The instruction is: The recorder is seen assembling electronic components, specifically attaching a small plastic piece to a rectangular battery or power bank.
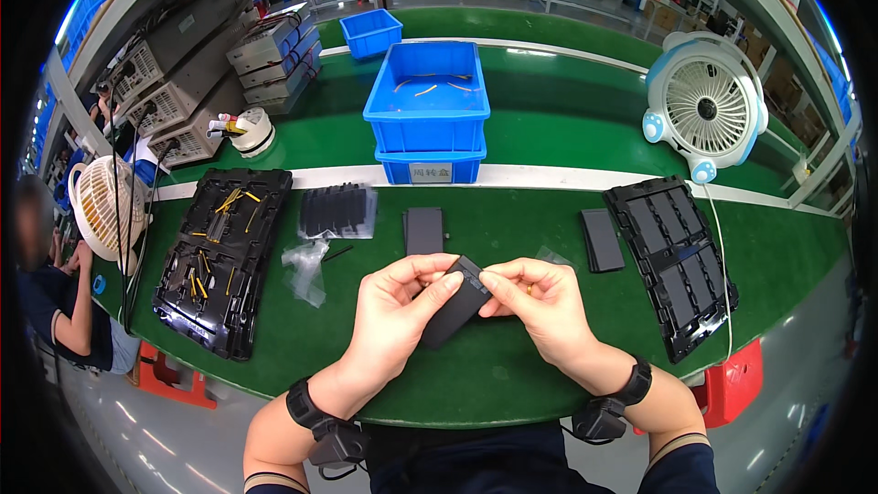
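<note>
My left hand (389,306) grips a flat black rectangular block (449,318), its thumb on the upper face near the far end. The block is tilted over the green table, and its exact kind does not show. With thumb and forefinger, my right hand (544,302) pinches the block's far right edge, where a small paler patch sits. Anything small between those fingertips is hidden. Just beyond my left hand lies another black block (424,230). A clear plastic bag (307,271) and a pack of black strips (337,210) lie to the left.
A black tray (174,306) with yellow strips is at left, another black tray (681,267) at right beside stacked black blocks (601,240). Blue bins (428,133) stand behind. Fans (704,105) flank the table (540,384). Another person (69,302) sits at far left.
</note>
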### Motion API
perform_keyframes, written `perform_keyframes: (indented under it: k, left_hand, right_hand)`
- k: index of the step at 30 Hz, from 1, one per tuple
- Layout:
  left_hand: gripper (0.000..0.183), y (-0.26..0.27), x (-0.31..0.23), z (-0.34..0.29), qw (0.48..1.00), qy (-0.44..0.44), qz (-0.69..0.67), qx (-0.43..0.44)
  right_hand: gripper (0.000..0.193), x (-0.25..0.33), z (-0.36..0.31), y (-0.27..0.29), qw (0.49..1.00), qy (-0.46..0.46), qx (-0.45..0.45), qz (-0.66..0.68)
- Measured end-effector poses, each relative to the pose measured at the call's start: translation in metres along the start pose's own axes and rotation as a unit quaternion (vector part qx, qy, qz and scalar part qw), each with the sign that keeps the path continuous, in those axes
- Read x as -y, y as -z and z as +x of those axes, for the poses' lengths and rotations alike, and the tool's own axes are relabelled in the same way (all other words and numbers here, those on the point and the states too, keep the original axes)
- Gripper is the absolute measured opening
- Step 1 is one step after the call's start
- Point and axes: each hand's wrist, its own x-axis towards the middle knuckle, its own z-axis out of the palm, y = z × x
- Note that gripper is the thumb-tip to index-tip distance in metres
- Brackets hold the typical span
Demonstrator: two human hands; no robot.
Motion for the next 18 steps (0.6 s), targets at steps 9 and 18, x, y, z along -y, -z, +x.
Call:
perform_keyframes:
  k: [9, 18]
  left_hand:
    - [0.02, -0.006, 0.01, -0.003, 0.998, 0.045, -0.03, 0.019]
    - [0.032, 0.001, 0.006, 0.002, 1.0, -0.017, 0.006, -0.011]
  right_hand:
    - [0.027, -0.011, 0.011, -0.008, 0.996, 0.022, -0.062, -0.067]
    - [0.028, 0.006, -0.003, -0.003, 0.994, -0.089, 0.0, 0.059]
